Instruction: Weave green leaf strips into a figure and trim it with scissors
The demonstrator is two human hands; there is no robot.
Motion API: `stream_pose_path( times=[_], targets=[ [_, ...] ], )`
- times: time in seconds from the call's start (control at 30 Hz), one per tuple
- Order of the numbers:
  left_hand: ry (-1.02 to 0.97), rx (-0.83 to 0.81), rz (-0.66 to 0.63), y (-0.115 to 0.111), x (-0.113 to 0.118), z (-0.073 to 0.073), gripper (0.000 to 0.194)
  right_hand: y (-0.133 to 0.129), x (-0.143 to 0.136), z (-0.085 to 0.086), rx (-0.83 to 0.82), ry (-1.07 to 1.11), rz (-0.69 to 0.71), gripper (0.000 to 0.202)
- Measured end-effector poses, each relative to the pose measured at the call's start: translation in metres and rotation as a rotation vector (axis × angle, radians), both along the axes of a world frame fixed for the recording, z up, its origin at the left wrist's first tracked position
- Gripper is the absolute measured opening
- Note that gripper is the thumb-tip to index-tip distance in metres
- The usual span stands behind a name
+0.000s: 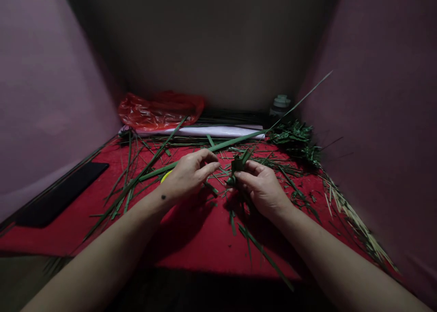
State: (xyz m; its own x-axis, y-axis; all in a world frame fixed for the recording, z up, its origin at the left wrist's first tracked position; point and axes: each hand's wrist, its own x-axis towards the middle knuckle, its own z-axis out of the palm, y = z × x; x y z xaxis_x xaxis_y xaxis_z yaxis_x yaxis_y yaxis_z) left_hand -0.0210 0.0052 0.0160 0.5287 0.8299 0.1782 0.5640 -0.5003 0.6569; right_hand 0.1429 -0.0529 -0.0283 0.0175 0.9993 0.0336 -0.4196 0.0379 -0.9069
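My right hand [261, 184] pinches a small folded green leaf piece [236, 165] above the red cloth [191, 239]. From that piece a long green leaf strip [239, 139] runs up and to the right, past the back of the table. My left hand [191, 173] sits just left of the piece, thumb and fingers closed around a leaf strip that runs left. A bit of yellow object [166, 176] shows under the left hand. Loose green strips lie all around both hands.
A black flat object [61, 193] lies at the left edge. A red plastic bag [160, 109] and a white roll [205, 131] sit at the back, with a small jar [280, 104] at back right. Leaf cuttings [297, 141] and pale sticks [355, 223] line the right side.
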Motion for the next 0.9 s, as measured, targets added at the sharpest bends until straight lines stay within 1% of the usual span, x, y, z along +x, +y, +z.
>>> stream_pose_path(
  times=[0.07,0.13,0.23,0.3,0.4,0.53,0.67,0.8,0.9],
  targets=[
    [-0.185,-0.147,-0.095,-0.009,0.008,0.0,0.027,-0.001,0.0,0.0,0.012,-0.033,0.024,0.019],
    [-0.304,-0.252,-0.119,-0.015,0.014,-0.001,0.026,-0.002,-0.001,0.0,0.022,-0.048,0.063,0.021],
    [-0.387,-0.318,-0.058,-0.019,0.018,-0.005,0.016,-0.004,-0.002,0.001,0.002,-0.024,0.105,0.022],
    [-0.417,-0.341,-0.01,-0.02,0.018,-0.006,0.012,-0.004,-0.003,0.001,0.005,-0.011,0.08,0.02],
    [-0.454,-0.391,0.037,-0.02,0.018,-0.007,0.011,-0.002,-0.004,0.001,0.038,0.013,0.029,0.019],
    [-0.463,-0.419,0.062,-0.021,0.02,-0.009,0.01,-0.001,-0.004,0.0,0.011,0.08,0.016,0.016],
    [-0.482,-0.432,0.058,-0.022,0.022,-0.009,0.009,0.0,-0.002,-0.001,0.009,0.127,0.009,0.019],
    [-0.487,-0.399,0.078,-0.025,0.023,-0.007,0.009,0.001,-0.002,-0.001,0.009,0.162,0.036,0.02],
    [-0.516,-0.372,0.07,-0.026,0.024,-0.01,0.008,0.001,-0.003,-0.003,-0.003,0.164,0.035,0.02]
  ],
)
